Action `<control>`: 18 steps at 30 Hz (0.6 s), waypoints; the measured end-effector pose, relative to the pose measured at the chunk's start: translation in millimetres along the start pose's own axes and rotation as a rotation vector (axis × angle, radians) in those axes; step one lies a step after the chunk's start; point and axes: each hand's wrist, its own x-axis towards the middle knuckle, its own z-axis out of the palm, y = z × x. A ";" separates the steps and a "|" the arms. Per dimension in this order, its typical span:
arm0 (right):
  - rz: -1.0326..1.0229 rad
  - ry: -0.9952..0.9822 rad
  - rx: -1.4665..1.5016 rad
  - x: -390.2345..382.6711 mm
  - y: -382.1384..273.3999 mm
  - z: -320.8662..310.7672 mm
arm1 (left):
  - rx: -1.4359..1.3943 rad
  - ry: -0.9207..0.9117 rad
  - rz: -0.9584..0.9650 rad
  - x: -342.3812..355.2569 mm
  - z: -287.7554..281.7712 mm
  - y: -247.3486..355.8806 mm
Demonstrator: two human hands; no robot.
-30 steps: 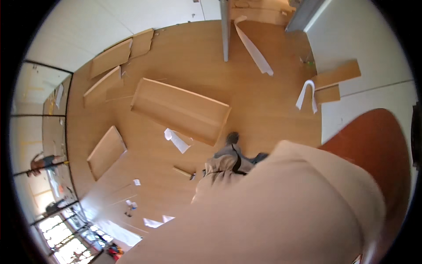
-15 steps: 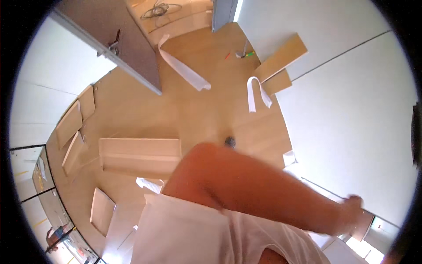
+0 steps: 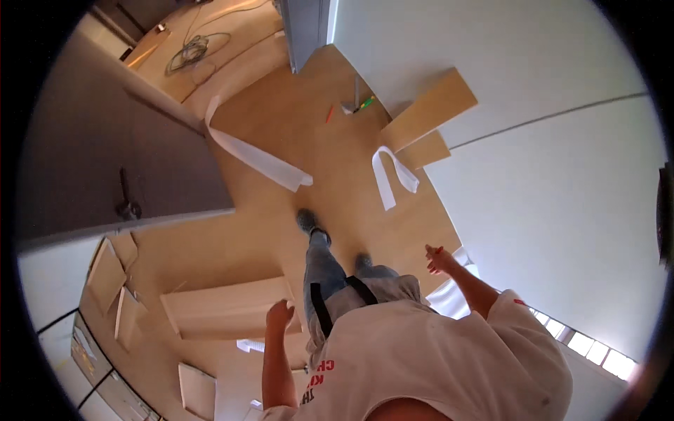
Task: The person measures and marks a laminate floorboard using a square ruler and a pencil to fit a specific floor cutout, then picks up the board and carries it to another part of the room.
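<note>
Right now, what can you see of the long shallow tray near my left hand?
The tray looks like pale tan wood: long, rectangular, with narrow raised edges. It lies on the brown floor. The left hand overlaps its right end in view; contact is unclear. A white piece shows near its lower edge.

- Your left hand (image 3: 280,313) now shows, fingers curled, over the right end of the shallow wooden box (image 3: 225,309) in the view.
- Your right hand (image 3: 439,259) is now in sight beside the wall (image 3: 533,210); half a second ago a single bent arm stretched across your shirt.
- Both your shoes (image 3: 306,221) now show clearly; half a second ago you could make out just one.
- Your view has turned: the door (image 3: 105,147) now spreads across the left, where a second ago only its edge showed at the top.
- The cable coil (image 3: 195,50) now shows more fully beyond the doorway.
</note>
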 end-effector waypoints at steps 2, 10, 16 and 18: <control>-0.247 0.057 -0.248 6.6 -51.6 21.8 | -0.071 -0.068 -0.145 15.6 16.4 -50.6; -0.478 -0.247 0.553 29.5 -330.3 29.7 | -0.630 -0.192 -0.343 142.2 -40.8 33.3; -0.612 -0.782 0.968 124.4 -532.7 25.5 | -0.612 -0.139 -0.452 194.7 -55.4 99.1; -0.639 -0.838 0.934 175.1 -581.1 6.5 | -0.490 -0.339 -0.645 210.7 -40.8 139.7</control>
